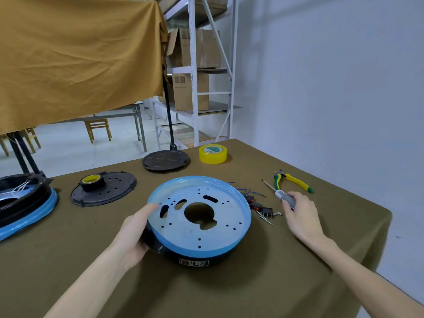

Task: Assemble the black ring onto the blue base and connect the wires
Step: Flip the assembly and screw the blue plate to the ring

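The blue base, a round dish with a perforated pale floor, sits tilted on the black ring in the middle of the table. My left hand grips the left side of this stack, thumb on the blue rim and fingers under the black ring. My right hand holds the grey handle of a screwdriver to the right of the base. Loose wires and small black and red parts lie between the base and my right hand.
Yellow-green pliers lie at the right. A yellow tape roll and a black lid sit at the back. A black perforated plate with black tape and another black-and-blue assembly are at the left. The table edge is close on the right.
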A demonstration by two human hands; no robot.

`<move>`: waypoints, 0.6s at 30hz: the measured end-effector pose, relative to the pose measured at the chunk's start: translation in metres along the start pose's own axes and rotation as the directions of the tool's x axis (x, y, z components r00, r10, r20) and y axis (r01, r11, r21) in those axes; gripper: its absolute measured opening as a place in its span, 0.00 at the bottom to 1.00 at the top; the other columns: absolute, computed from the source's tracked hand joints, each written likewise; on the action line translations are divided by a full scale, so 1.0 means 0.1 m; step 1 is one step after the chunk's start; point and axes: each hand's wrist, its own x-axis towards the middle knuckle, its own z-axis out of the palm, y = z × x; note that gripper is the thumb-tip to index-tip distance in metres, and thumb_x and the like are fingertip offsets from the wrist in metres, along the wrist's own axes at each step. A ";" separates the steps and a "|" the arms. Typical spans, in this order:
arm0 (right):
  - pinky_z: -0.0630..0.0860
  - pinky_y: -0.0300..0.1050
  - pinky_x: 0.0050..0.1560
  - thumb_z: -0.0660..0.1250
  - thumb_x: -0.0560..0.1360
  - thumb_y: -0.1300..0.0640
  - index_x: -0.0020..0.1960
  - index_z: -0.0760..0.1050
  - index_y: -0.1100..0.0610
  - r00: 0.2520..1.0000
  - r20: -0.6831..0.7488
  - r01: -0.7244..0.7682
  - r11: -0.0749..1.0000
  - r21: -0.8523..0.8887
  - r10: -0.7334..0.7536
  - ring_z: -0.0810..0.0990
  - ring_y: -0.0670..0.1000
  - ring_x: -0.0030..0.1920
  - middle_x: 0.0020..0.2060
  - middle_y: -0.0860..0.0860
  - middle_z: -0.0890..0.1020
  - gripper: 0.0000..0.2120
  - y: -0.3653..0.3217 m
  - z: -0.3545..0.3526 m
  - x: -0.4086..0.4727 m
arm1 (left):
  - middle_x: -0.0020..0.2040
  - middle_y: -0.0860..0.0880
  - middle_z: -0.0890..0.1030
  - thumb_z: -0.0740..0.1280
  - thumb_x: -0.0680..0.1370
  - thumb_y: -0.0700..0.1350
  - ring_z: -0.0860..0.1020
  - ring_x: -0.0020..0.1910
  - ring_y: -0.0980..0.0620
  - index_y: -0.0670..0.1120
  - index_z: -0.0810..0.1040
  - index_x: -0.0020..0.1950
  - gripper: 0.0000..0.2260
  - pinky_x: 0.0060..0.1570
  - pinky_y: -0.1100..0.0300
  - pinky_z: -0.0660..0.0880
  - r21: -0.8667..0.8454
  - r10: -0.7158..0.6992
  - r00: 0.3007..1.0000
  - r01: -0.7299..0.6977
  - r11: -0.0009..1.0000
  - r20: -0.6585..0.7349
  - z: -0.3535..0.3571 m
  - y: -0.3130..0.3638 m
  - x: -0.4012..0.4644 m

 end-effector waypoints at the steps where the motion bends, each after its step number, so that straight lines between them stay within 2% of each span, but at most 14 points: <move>1: 0.76 0.55 0.53 0.66 0.81 0.59 0.65 0.77 0.59 1.000 0.011 -0.016 0.999 -0.029 0.016 0.78 0.61 0.51 0.54 0.59 0.82 0.14 0.00 0.00 -0.01 | 0.49 0.42 0.88 0.71 0.80 0.51 0.87 0.47 0.43 0.44 0.83 0.58 0.12 0.50 0.47 0.82 -0.012 0.036 0.999 -0.036 0.999 -0.018 0.00 0.04 -0.02; 3: 0.74 0.56 0.55 0.67 0.80 0.59 0.69 0.73 0.58 0.999 0.033 -0.013 0.991 -0.134 0.018 0.77 0.63 0.54 0.56 0.60 0.80 0.18 -0.03 -0.01 -0.05 | 0.47 0.43 0.89 0.72 0.80 0.52 0.87 0.44 0.43 0.45 0.84 0.56 0.12 0.45 0.50 0.82 -0.025 0.124 0.990 -0.126 0.992 -0.072 -0.01 0.16 -0.05; 6: 0.71 0.57 0.56 0.69 0.77 0.62 0.67 0.75 0.56 0.996 -0.032 0.071 0.965 -0.252 -0.082 0.75 0.64 0.54 0.55 0.61 0.79 0.19 -0.06 0.00 -0.12 | 0.50 0.48 0.88 0.74 0.78 0.54 0.86 0.50 0.44 0.50 0.83 0.57 0.11 0.49 0.48 0.82 0.006 0.333 0.922 -0.339 0.941 -0.199 -0.02 0.36 -0.14; 7: 0.71 0.57 0.56 0.70 0.75 0.64 0.64 0.78 0.57 0.990 -0.052 0.117 0.962 -0.246 -0.133 0.75 0.64 0.54 0.54 0.60 0.78 0.17 -0.05 0.01 -0.14 | 0.51 0.51 0.87 0.75 0.77 0.54 0.85 0.53 0.47 0.51 0.82 0.57 0.11 0.48 0.50 0.82 0.054 0.434 0.868 -0.435 0.899 -0.242 0.00 0.40 -0.18; 9: 0.72 0.57 0.58 0.72 0.72 0.66 0.55 0.84 0.57 0.973 -0.054 0.206 0.951 -0.230 -0.224 0.76 0.64 0.55 0.54 0.58 0.79 0.12 -0.03 0.04 -0.19 | 0.52 0.59 0.82 0.76 0.76 0.52 0.82 0.55 0.59 0.54 0.78 0.58 0.13 0.48 0.60 0.79 0.259 0.683 0.690 -0.632 0.730 -0.240 0.05 0.43 -0.27; 11: 0.72 0.57 0.59 0.75 0.71 0.63 0.49 0.87 0.56 0.964 -0.007 0.256 0.933 -0.252 -0.266 0.76 0.63 0.57 0.55 0.57 0.80 0.08 -0.01 0.06 -0.21 | 0.52 0.60 0.79 0.77 0.75 0.49 0.78 0.54 0.63 0.55 0.76 0.59 0.17 0.50 0.70 0.76 0.438 0.853 0.508 -0.743 0.506 -0.121 0.10 0.39 -0.32; 12: 0.71 0.57 0.59 0.76 0.72 0.61 0.48 0.87 0.55 0.963 0.016 0.265 0.929 -0.259 -0.270 0.76 0.62 0.58 0.56 0.56 0.81 0.06 0.00 0.07 -0.21 | 0.54 0.57 0.77 0.78 0.73 0.48 0.77 0.54 0.62 0.55 0.75 0.60 0.19 0.51 0.72 0.74 0.480 0.892 0.448 -0.769 0.421 -0.065 0.12 0.36 -0.32; 15: 0.70 0.56 0.59 0.78 0.73 0.59 0.45 0.88 0.52 0.961 0.024 0.274 0.928 -0.251 -0.276 0.75 0.61 0.59 0.57 0.53 0.82 0.03 0.03 0.08 -0.18 | 0.60 0.51 0.75 0.81 0.68 0.44 0.75 0.60 0.55 0.51 0.75 0.61 0.24 0.58 0.69 0.72 0.554 0.936 0.320 -0.811 0.190 0.148 0.21 0.26 -0.30; 18: 0.69 0.55 0.59 0.78 0.74 0.58 0.44 0.87 0.50 0.953 0.019 0.299 0.922 -0.246 -0.303 0.75 0.60 0.59 0.56 0.52 0.82 0.03 0.05 0.06 -0.16 | 0.66 0.50 0.76 0.82 0.66 0.46 0.74 0.63 0.51 0.46 0.78 0.61 0.26 0.65 0.70 0.67 0.588 0.882 0.216 -0.805 -0.082 0.420 0.35 0.13 -0.29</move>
